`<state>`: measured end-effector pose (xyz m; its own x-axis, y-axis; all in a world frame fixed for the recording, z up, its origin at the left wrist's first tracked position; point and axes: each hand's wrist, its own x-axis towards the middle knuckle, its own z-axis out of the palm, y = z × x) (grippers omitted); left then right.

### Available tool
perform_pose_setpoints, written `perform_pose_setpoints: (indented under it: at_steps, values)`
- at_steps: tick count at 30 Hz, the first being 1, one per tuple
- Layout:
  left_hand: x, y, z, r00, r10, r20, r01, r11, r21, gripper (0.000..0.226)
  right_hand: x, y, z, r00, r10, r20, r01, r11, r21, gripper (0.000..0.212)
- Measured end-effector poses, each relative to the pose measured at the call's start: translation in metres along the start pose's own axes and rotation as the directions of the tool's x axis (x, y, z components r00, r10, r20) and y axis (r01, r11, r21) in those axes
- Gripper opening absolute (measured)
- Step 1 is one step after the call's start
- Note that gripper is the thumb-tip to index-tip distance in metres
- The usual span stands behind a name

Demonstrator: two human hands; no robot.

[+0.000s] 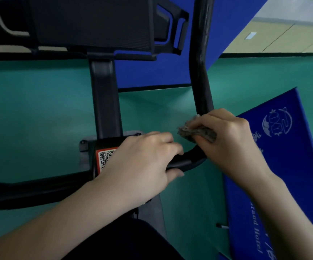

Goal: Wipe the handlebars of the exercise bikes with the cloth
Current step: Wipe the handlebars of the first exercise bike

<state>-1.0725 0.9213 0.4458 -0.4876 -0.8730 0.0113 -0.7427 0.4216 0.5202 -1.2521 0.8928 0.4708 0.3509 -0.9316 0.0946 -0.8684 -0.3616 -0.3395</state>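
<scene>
Right hand (225,139) presses cloth (197,131) on handlebar (201,87) — left hand (142,164) grips alongside.

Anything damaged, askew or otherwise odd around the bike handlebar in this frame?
Nothing stands out. The left hand grips the handlebar beside the QR sticker, and the right hand holds the frayed-looking cloth against the bar's bend.

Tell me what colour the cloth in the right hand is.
The cloth is a mottled grey-brown, gripped by the right hand in the head view.
</scene>
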Motion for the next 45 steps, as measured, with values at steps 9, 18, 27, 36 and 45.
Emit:
perform_pose_setpoints:
  at_steps: [9,18,27,36,45]
  values:
    - [0.001,-0.001,0.002,0.999,0.009,-0.031,-0.010,0.999,-0.030,0.038,0.010,-0.005,-0.010,0.975,-0.049,0.217,0.057,0.998,-0.031,0.022]
    - [0.001,-0.001,0.002,0.999,0.017,-0.043,-0.019,0.999,-0.037,0.030,0.035,0.011,-0.006,0.988,-0.148,-0.044,0.142,0.982,-0.120,0.018]
    - [0.003,-0.001,0.000,0.999,0.027,-0.035,-0.029,0.999,-0.042,0.031,0.017,0.019,-0.012,0.999,-0.013,-0.042,0.018,0.993,0.118,0.017]
    - [0.003,0.001,0.000,1.000,0.017,-0.002,-0.017,1.000,-0.012,0.030,0.058,0.032,0.006,0.933,0.052,-0.357,0.012,0.984,0.175,0.013]
    - [0.002,0.003,-0.002,0.998,-0.020,0.060,0.021,1.000,-0.016,0.028,0.017,0.045,0.006,0.902,0.289,-0.322,-0.092,0.855,0.511,0.014]
